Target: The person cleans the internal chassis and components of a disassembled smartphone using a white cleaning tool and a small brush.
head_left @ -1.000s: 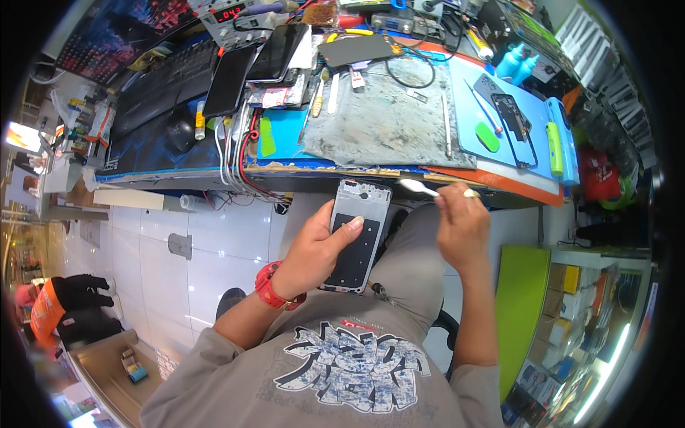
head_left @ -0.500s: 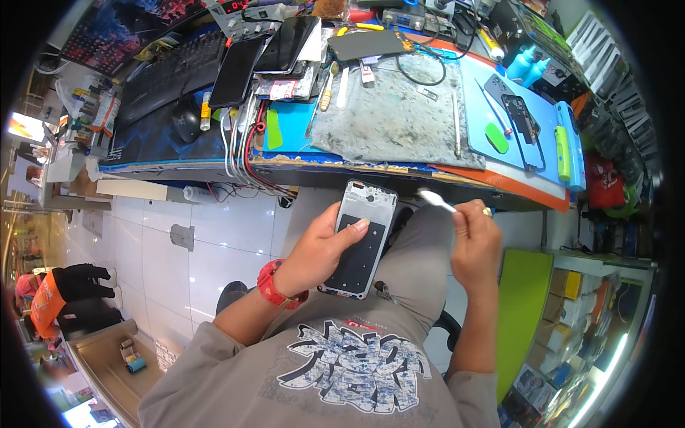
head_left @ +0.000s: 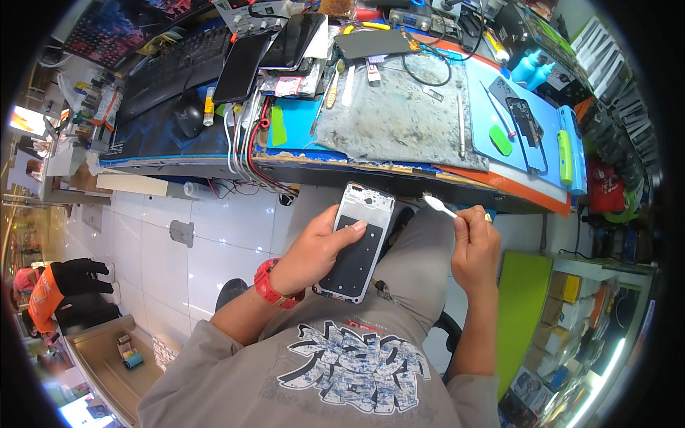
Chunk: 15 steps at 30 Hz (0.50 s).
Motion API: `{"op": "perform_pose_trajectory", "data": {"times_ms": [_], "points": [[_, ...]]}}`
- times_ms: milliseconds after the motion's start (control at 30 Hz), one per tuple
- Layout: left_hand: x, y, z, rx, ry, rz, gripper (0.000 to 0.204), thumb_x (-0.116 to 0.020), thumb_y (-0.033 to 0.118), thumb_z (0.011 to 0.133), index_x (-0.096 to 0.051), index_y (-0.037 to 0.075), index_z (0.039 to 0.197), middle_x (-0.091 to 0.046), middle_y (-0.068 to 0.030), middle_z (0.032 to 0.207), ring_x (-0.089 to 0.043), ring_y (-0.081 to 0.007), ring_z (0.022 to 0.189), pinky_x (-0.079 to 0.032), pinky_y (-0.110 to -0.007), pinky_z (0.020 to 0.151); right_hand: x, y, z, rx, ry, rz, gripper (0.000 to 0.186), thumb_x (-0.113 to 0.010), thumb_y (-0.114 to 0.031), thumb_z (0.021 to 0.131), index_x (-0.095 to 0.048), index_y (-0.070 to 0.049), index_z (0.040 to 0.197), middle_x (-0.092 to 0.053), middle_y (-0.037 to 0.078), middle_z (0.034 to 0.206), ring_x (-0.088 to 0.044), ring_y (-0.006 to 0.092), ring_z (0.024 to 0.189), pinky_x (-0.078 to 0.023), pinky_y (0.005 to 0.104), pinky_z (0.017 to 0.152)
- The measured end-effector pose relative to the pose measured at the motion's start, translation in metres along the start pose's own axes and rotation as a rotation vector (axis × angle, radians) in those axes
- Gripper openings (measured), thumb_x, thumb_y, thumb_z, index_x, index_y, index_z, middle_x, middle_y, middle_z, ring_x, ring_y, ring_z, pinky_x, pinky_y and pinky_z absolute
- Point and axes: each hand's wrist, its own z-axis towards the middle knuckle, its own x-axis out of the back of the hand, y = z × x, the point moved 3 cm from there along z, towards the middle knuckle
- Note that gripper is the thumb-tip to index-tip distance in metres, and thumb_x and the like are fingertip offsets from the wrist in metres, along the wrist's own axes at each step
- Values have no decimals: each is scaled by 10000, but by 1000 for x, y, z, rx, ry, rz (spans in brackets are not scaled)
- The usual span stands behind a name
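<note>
My left hand (head_left: 314, 251), with a red watch on its wrist, grips a phone frame (head_left: 372, 214) above my lap. This frame is silver at the top end, with a large black panel (head_left: 354, 253) below; my thumb lies across it. Held upright at a slant, it has its top end toward the bench. In my right hand (head_left: 477, 244) a white toothbrush (head_left: 441, 207) is pinched near its head, the bristles pointing up and toward the bench. Brush and phone frame are apart. Most of the brush handle is hidden in my fist.
The workbench edge (head_left: 371, 170) runs just beyond my hands. On it lie a stained grey mat (head_left: 399, 121), dark phones (head_left: 242, 68), another phone frame (head_left: 526, 125) on a blue mat and light-blue bottles (head_left: 526, 65). Cables (head_left: 246, 153) hang over the edge.
The view has shifted slightly. The toothbrush has tilted a little and its bristles now show. Both hands keep their hold in nearly the same places.
</note>
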Motion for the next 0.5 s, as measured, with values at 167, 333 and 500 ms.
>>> {"op": "perform_pose_trajectory", "data": {"times_ms": [167, 333, 500], "points": [[-11, -13, 4, 41, -50, -48, 324, -617, 196, 1085, -578, 11, 1349, -711, -49, 1132, -688, -87, 950, -577, -261, 811, -11, -36, 11, 116, -31, 89, 83, -696, -86, 950, -615, -64, 946, -634, 119, 900, -635, 345, 727, -484, 454, 639], [-10, -12, 2, -21, -25, -19, 345, -612, 177, 1086, -548, 8, 1380, -698, -53, 1162, -679, -83, 979, -572, -264, 834, -29, -47, 25, 169, -32, 39, 76, -685, -105, 952, -614, -79, 945, -595, 110, 863, -641, 345, 744, -485, 472, 636], [4, -6, 2, -50, 22, -21, 362, -605, 154, 1080, -539, -2, 1400, -705, -70, 1196, -693, -100, 1016, -577, -275, 878, -13, 0, 4, 46, -65, -91, 74, -666, -108, 973, -606, -68, 954, -606, 119, 870, -642, 358, 752, -483, 483, 640]]}}
